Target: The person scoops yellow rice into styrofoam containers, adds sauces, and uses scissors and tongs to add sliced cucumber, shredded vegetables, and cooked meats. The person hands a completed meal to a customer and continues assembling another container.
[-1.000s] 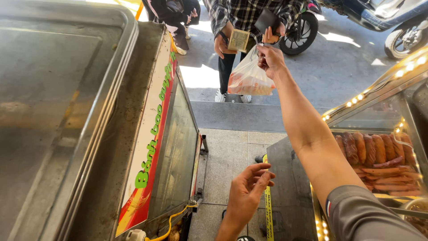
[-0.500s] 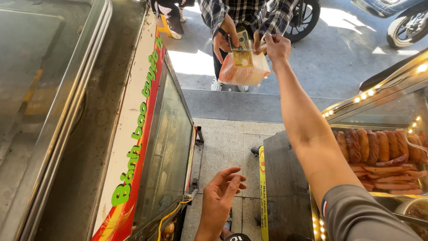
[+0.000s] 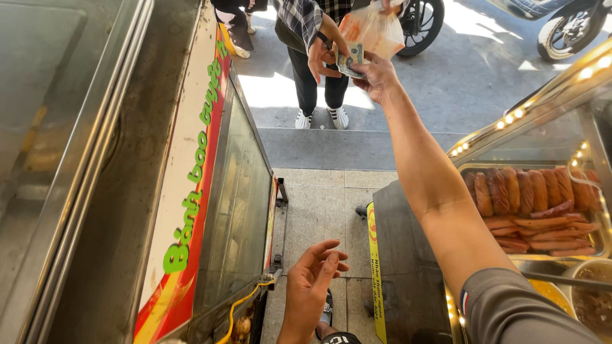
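My right hand [image 3: 377, 78] is stretched out over the gap between two carts, its fingers closed on the edge of a banknote [image 3: 349, 61]. A customer in a plaid shirt stands on the street, and the customer's hand [image 3: 320, 58] still pinches the other side of the note. Just above, a clear plastic bag [image 3: 373, 28] with orange food hangs from the customer's other hand at the top edge. My left hand [image 3: 312, 286] hovers low near my body, palm up, fingers spread, holding nothing.
A glass-fronted steel cart [image 3: 236, 210] with a red, yellow and green sign runs along the left. At right, a lit display case holds a tray of sausages [image 3: 596, 239]. Tiled pavement, a curb, and parked motorbikes [image 3: 561, 25] lie beyond.
The plastic bag has passed from my right hand to the customer's raised hand. My right hand has dropped slightly onto the banknote. My left hand stays low and open.
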